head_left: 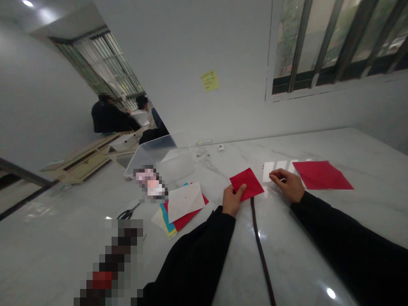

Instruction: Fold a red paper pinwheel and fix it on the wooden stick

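My left hand point(233, 199) pinches the near corner of a small folded red paper point(247, 182) that lies on the white marble table point(318, 238). My right hand point(287, 183) rests on the table just right of that paper, its fingers curled together; what they hold, if anything, is too small to make out. A larger flat red sheet point(321, 175) lies beyond my right hand. Both my arms wear black sleeves.
A stack of coloured papers with a white sheet on top point(183, 206) lies to the left, scissors point(127, 212) beside it. A clear plastic box point(162, 159) stands behind them. A dark cord point(261, 250) runs toward me. Two people sit far back left.
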### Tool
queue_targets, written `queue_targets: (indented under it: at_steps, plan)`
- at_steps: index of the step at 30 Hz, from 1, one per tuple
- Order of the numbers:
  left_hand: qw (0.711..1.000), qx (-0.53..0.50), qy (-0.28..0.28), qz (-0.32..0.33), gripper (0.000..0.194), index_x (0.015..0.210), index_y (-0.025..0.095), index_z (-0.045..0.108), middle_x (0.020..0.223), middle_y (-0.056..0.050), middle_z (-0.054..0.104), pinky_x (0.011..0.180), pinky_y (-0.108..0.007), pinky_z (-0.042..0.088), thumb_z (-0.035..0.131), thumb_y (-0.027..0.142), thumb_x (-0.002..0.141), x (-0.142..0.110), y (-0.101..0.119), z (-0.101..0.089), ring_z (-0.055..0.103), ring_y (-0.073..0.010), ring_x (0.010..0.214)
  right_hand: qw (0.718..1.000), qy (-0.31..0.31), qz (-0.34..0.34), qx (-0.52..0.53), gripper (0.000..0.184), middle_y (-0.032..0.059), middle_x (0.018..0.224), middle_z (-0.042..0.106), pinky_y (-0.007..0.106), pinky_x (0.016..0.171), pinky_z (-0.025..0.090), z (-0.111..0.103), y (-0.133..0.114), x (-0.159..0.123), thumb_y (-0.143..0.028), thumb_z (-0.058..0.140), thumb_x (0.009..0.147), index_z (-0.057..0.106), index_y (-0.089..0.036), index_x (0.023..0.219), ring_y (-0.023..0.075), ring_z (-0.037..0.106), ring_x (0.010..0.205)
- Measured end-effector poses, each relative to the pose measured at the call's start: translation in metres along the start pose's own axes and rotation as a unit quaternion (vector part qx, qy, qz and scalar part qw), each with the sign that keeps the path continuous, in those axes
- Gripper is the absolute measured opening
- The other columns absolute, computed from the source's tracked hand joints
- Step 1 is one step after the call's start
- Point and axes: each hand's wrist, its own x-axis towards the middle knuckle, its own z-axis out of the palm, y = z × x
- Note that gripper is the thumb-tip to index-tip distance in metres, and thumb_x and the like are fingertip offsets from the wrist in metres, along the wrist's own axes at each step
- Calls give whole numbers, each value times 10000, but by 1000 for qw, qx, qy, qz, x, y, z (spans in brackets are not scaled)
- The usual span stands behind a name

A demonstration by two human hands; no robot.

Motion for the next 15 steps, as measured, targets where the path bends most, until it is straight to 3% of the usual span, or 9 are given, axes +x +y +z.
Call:
queue_targets:
  at_steps: [6, 10, 15]
  plan:
    - [999, 28, -17, 22, 417, 958, 118, 730, 987, -127, 746, 831, -353, 513, 731, 476, 744, 0, 3, 2, 686, -245, 875, 996, 31, -11, -84, 281, 47, 763, 712, 327, 695, 519, -9, 34, 29, -409, 627, 788, 713, -185, 933, 197, 657, 692]
    - [998, 49, -16, 28, 401, 935, 114, 728, 971, -127, 747, 798, -343, 515, 718, 473, 756, -1, 3, 4, 684, -244, 854, 989, 10, -32, -145, 262, 39, 782, 716, 317, 697, 482, 9, 29, 40, -394, 630, 784, 740, -199, 918, 191, 642, 703]
    - [999, 39, -16, 29, 397, 948, 115, 724, 959, -121, 750, 789, -340, 519, 717, 463, 757, -3, 5, 4, 686, -240, 843, 988, 22, -22, -150, 258, 37, 781, 725, 307, 681, 462, 33, 22, 58, -415, 617, 794, 756, -217, 886, 196, 648, 718]
